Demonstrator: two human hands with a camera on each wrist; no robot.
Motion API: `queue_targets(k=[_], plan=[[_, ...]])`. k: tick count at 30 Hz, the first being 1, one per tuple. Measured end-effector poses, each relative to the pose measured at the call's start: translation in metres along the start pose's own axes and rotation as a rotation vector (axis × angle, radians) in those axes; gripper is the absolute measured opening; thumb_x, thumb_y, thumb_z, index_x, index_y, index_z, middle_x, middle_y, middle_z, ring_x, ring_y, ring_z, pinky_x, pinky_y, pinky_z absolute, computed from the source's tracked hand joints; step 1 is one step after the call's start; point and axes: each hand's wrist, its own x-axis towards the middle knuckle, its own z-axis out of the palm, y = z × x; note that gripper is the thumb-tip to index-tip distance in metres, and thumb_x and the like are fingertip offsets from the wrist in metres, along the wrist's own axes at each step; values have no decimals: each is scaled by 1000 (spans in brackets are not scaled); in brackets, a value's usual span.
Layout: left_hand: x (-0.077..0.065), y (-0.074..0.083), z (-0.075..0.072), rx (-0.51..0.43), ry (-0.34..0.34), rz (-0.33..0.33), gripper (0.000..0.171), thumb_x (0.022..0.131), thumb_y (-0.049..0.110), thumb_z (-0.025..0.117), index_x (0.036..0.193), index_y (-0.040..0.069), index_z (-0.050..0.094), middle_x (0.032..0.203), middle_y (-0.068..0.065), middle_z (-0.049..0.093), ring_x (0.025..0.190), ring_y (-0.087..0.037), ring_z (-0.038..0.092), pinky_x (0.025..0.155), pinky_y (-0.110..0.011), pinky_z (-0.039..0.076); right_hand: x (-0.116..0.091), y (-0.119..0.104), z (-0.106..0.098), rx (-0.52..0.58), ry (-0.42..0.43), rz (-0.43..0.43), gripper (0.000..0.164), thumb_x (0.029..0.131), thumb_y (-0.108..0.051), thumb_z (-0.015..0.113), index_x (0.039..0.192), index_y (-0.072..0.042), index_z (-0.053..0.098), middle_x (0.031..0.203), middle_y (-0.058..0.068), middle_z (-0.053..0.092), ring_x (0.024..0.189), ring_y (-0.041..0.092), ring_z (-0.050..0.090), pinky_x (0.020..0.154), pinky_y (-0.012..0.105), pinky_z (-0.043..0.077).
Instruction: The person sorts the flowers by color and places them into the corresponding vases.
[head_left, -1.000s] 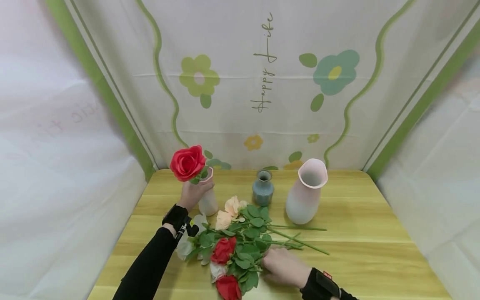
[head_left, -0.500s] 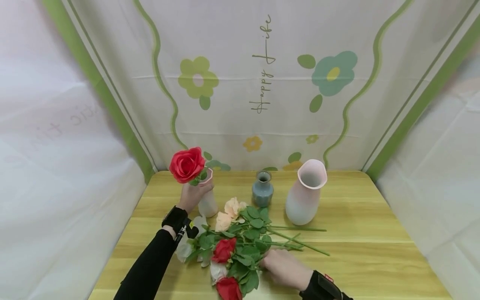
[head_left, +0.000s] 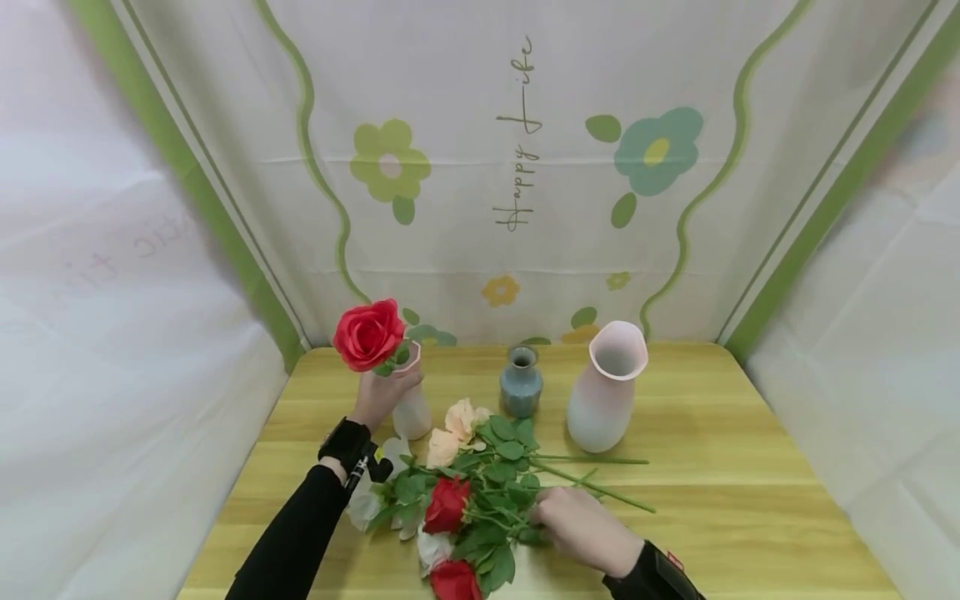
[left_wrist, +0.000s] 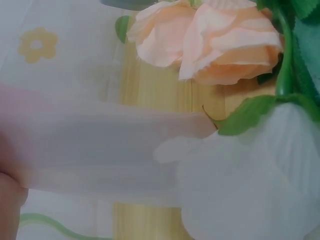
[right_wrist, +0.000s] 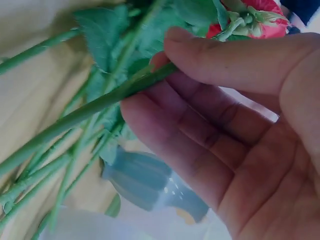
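Note:
My left hand [head_left: 382, 396] grips the slim pink-and-white vase [head_left: 412, 412] around its upper part; one red rose [head_left: 367, 335] stands in it. In the left wrist view only a bit of that hand shows beside the pale vase wall [left_wrist: 100, 150]. On the table lies a pile of artificial flowers: red roses [head_left: 447, 505], peach blooms [head_left: 453, 429] and white ones [head_left: 433, 548]. At the stem side of the pile, my right hand [head_left: 585, 529] pinches a green flower stem [right_wrist: 75, 117] between thumb and fingertips. Leaves hide where that stem ends.
Behind the pile stands a small blue-grey vase [head_left: 521, 383], with a larger pink-and-white vase [head_left: 603, 400] to its right. Loose stems [head_left: 600, 492] point right across the wooden table [head_left: 712, 433]. A printed cloth [head_left: 465, 208] hangs along the back.
My right hand has shifted slightly right and up, and the leaves and front red rose beside it have moved a little. The left hand keeps its grip on the slim vase.

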Motion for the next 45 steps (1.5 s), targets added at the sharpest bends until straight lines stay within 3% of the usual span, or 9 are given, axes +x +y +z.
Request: queue_targets(k=[3,9,14,25,34,40,45], plan=[[-1,0,0,-4,-4,5,69,78,-8,78,139,1,45,134,-13,52,121,-30,49,98,-46,47,-4,-1,-7,-5,45,16,30,77,7,71,71,-21,66,70,-15,48,62,1,45,52,17,37],[-3,2,3,-3,-40,-29,66,82,-5,76,140,0,46,137,-16,50,125,-31,48,100,-47,45,-14,-1,-26,16,117,90,21,85,-1,74,87,-22,75,78,-12,56,71,4,57,59,21,48],[-4,4,3,25,-41,-21,67,81,-5,77,140,0,45,138,-18,49,126,-32,47,101,-50,42,-21,-3,-33,27,188,146,21,85,-1,74,91,-21,74,84,-12,55,75,5,57,64,22,48],[-2,2,1,24,-13,16,70,79,-7,78,140,-2,45,136,-16,51,123,-33,49,99,-48,45,-26,3,-49,18,493,200,30,70,8,84,90,-13,77,84,-9,63,73,3,60,60,21,52],[-3,2,0,12,-28,3,70,79,-10,76,140,-2,43,138,-20,48,125,-34,47,97,-49,47,-27,-2,-49,132,698,179,34,68,16,82,91,-8,75,86,-5,67,74,3,62,63,14,52],[-5,5,0,0,-33,-27,69,81,-7,76,142,-2,43,140,-21,47,128,-33,45,103,-49,41,-25,-7,-48,171,779,172,38,67,18,82,93,-9,75,89,-1,69,74,6,64,66,11,51],[-5,5,0,0,-26,-15,66,81,-7,77,139,-4,45,135,-18,51,125,-34,48,101,-50,43,-26,-2,-43,219,809,165,35,73,13,80,100,-9,74,95,1,70,78,12,67,66,18,55]])
